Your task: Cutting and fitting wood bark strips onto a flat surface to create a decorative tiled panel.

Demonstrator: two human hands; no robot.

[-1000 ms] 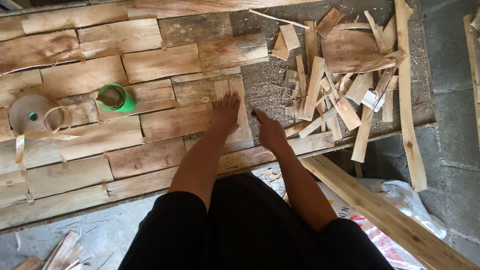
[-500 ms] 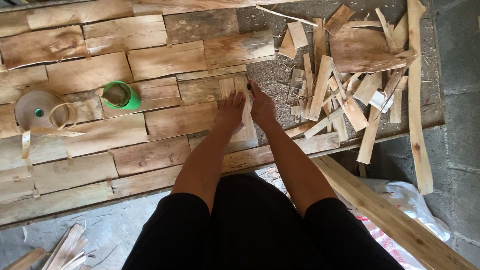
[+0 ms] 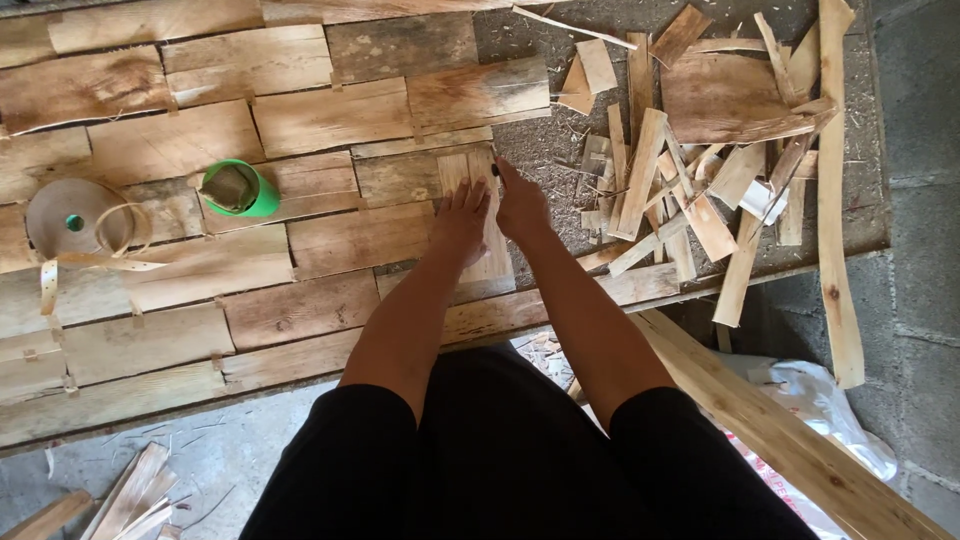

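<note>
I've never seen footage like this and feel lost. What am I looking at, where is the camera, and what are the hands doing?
This is no machine: a person in black clothing wears a camera on the head, so you look straight down at their own two bare arms. The left hand lies flat on a pale upright wooden slat; the right hand rests at that slat's right edge, touching it. They work on a surface of flat rough wooden boards. To the left stand a green tape roll and a brown paper-tape roll. To the right lies a heap of thin wood offcuts.

Pale grainy veneer strips; green cup; black sleeves.
</note>
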